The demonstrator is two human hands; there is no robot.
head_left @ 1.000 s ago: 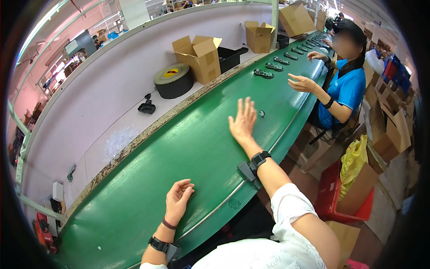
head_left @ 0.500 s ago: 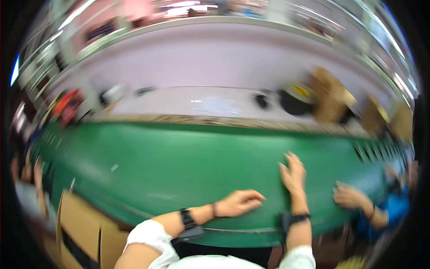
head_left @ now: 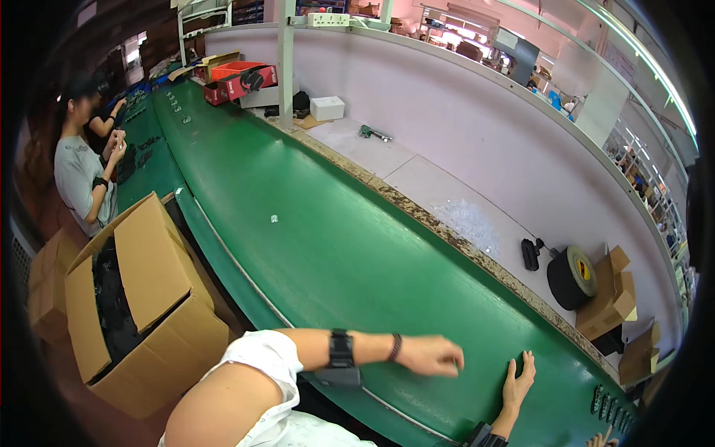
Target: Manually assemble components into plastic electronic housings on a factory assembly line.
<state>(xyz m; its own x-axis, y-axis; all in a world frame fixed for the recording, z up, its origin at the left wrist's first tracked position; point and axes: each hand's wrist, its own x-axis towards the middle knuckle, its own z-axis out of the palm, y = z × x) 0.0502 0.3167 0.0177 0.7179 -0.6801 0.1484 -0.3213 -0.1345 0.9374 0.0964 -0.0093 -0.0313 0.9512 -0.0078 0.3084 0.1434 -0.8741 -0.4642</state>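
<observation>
My left hand (head_left: 433,355) hovers over or rests on the long green belt surface (head_left: 335,268); contact cannot be made out. Its fingers are loosely bent and nothing shows in them. To the right, my right hand (head_left: 518,381) lies at the belt with fingers stretched and thumb apart, holding nothing. Dark straps with small boxes sit on both my forearms. A small whitish piece (head_left: 274,219) lies on the belt, up and left of my hands. Several dark parts (head_left: 609,408) stand in a row at the lower right, beyond my right hand.
An open cardboard box (head_left: 160,298) with black contents stands at left. Along the far ledge are clear plastic bits (head_left: 468,223), a black tape roll (head_left: 572,277) and cartons (head_left: 609,294). A co-worker (head_left: 78,167) stands upper left; another person's hand (head_left: 602,440) shows lower right.
The view has swung to the left, bringing the cardboard box and the co-worker into fuller sight. My left hand's fingers look more bent; both hands remain empty.
</observation>
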